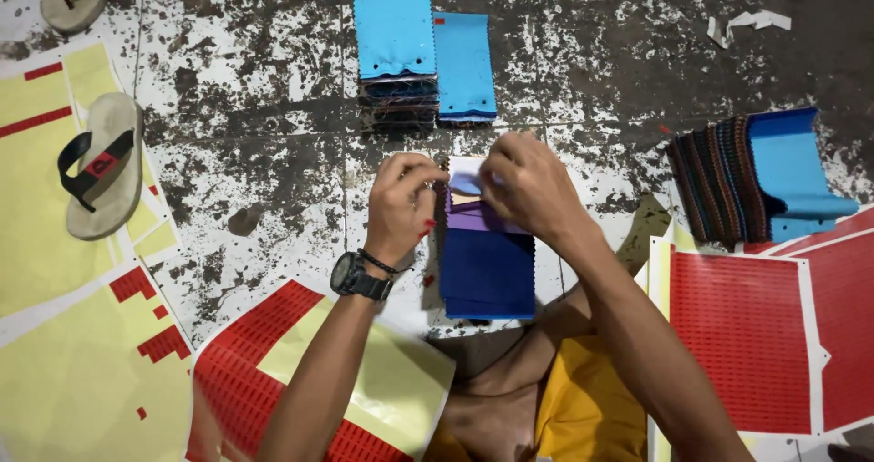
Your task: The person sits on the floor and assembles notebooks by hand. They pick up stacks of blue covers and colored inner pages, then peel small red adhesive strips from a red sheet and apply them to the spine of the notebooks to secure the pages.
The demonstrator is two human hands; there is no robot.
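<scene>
My left hand [401, 200] and my right hand [527, 185] meet over the top edge of a stack of fabric swatches [487, 271] lying on the floor in front of me. The stack shows a dark blue swatch below and a purple one above it. Both hands pinch at a small pale piece at the stack's upper end; what exactly each finger holds is hidden. My left wrist wears a black watch [358, 277]. A small red bit shows at my left fingertips.
Two stacks of light blue swatches [421, 43] lie further ahead, another fanned stack [760, 175] at right. Red sticker sheets [756, 335] lie right, yellow backing sheets [55, 353] and sandals [98, 166] left. The floor is stained and speckled.
</scene>
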